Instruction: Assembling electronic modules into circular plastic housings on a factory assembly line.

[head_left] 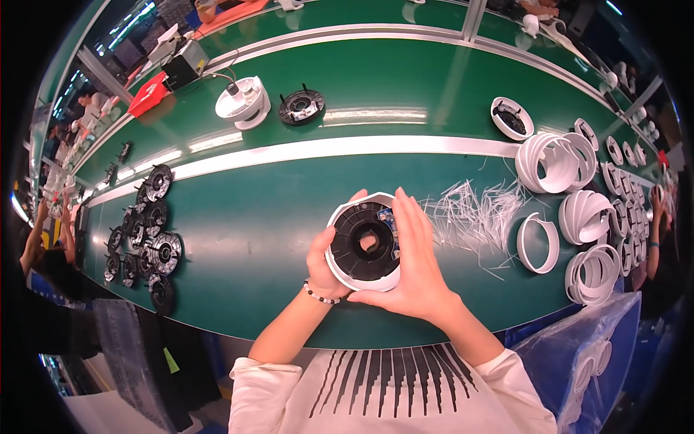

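A round white shell (379, 282) with a black ribbed disc (354, 253) seated in it is held up in front of the person's body, above the near edge of the green bench (238, 224). It lies between the 2 hands and touches both, so neither is nearer to it as a whole; the small blue circuit board (387, 217) along the disc's right side, though, is just beside the right hand (418, 271) and well across from the left hand (322, 267). Being round, the piece has no long axis; its ribbed face is turned up toward the head. The fingers of the left hand wrap the left rim, thumb in front and the rest mostly hidden behind. The fingers of the right hand are straight and close together, laid along the right rim, with the thumb running under the lower edge, so the shell is cupped from 2 sides. The disc is matt black with radiating ribs, and skin shows through its round central hole.
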Demonstrator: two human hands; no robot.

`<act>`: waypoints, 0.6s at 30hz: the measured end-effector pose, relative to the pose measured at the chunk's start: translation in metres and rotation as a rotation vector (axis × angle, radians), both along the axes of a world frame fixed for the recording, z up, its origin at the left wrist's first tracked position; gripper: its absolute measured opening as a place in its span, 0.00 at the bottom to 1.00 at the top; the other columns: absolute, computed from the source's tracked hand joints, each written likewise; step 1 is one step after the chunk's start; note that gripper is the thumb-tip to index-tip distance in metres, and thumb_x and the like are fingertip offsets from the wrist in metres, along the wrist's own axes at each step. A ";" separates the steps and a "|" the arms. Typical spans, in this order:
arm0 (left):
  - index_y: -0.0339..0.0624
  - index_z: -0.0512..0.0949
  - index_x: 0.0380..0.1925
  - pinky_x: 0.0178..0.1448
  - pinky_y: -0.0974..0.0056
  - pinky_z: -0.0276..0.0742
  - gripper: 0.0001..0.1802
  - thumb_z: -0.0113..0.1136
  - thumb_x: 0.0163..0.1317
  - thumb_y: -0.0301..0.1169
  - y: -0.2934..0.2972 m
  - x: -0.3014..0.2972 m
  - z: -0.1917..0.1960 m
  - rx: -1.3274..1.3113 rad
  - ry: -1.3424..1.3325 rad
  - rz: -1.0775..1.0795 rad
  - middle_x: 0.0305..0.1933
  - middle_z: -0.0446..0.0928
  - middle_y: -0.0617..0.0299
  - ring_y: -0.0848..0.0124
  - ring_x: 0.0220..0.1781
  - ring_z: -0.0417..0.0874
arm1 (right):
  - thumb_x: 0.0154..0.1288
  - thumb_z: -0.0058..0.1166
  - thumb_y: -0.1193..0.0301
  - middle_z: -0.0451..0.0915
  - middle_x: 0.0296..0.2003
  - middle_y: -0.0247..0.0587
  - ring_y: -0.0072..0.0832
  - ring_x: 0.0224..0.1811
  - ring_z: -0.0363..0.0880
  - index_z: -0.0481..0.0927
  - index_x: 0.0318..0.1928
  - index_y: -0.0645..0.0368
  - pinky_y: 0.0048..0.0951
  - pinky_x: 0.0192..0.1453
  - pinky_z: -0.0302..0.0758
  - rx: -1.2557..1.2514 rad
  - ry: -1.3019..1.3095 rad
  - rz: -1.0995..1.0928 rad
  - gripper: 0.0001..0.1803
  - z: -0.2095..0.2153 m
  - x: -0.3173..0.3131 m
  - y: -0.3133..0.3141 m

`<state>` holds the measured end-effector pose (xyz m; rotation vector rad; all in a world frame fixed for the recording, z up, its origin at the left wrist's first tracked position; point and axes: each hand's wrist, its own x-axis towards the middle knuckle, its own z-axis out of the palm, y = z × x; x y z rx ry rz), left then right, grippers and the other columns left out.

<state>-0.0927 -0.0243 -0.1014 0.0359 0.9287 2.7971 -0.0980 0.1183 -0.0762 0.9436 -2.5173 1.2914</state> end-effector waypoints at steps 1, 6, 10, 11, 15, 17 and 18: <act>0.37 0.52 0.60 0.60 0.57 0.65 0.38 0.42 0.54 0.50 -0.001 -0.003 -0.001 -0.007 -0.021 -0.008 0.58 0.62 0.50 0.60 0.58 0.66 | 0.29 0.70 0.52 0.43 0.62 0.59 0.56 0.64 0.42 0.41 0.63 0.65 0.50 0.64 0.45 0.002 -0.008 -0.004 0.65 -0.001 -0.001 0.002; 0.37 0.68 0.46 0.54 0.60 0.71 0.20 0.44 0.60 0.41 0.004 -0.043 -0.013 -0.034 -0.420 -0.121 0.47 0.72 0.52 0.62 0.47 0.75 | 0.37 0.68 0.61 0.43 0.62 0.60 0.58 0.64 0.42 0.43 0.62 0.64 0.51 0.63 0.46 0.035 0.028 -0.148 0.57 -0.008 0.009 0.039; 0.36 0.67 0.43 0.56 0.56 0.68 0.18 0.42 0.61 0.39 0.000 -0.104 -0.020 -0.045 -0.396 -0.121 0.45 0.73 0.51 0.59 0.48 0.74 | 0.40 0.65 0.63 0.47 0.62 0.60 0.56 0.64 0.44 0.43 0.63 0.64 0.49 0.64 0.45 0.035 0.121 -0.424 0.54 -0.012 0.036 0.087; 0.35 0.69 0.42 0.58 0.57 0.66 0.17 0.41 0.61 0.38 0.009 -0.123 -0.014 -0.111 -0.334 -0.094 0.46 0.73 0.50 0.60 0.49 0.73 | 0.41 0.65 0.65 0.50 0.61 0.58 0.54 0.63 0.47 0.49 0.61 0.65 0.47 0.64 0.47 0.040 0.156 -0.528 0.50 -0.012 0.039 0.103; 0.33 0.67 0.43 0.61 0.56 0.62 0.20 0.43 0.61 0.40 0.040 -0.214 -0.025 -0.205 -0.230 -0.104 0.48 0.71 0.49 0.59 0.52 0.71 | 0.43 0.61 0.74 0.65 0.53 0.52 0.48 0.57 0.60 0.60 0.56 0.66 0.40 0.61 0.56 0.237 0.081 -0.815 0.37 -0.026 0.047 0.160; 0.32 0.65 0.46 0.61 0.54 0.62 0.20 0.41 0.62 0.38 0.065 -0.251 -0.031 -0.179 -0.230 -0.129 0.50 0.70 0.46 0.57 0.53 0.70 | 0.45 0.59 0.75 0.68 0.50 0.52 0.48 0.55 0.62 0.61 0.55 0.66 0.40 0.60 0.58 0.300 0.080 -0.840 0.34 -0.038 0.049 0.181; 0.32 0.65 0.46 0.61 0.54 0.62 0.18 0.39 0.63 0.36 0.064 -0.274 -0.047 -0.184 -0.178 -0.140 0.51 0.69 0.46 0.57 0.54 0.70 | 0.47 0.57 0.74 0.70 0.46 0.52 0.49 0.54 0.63 0.63 0.54 0.66 0.47 0.61 0.53 0.264 0.071 -0.847 0.31 -0.041 0.046 0.180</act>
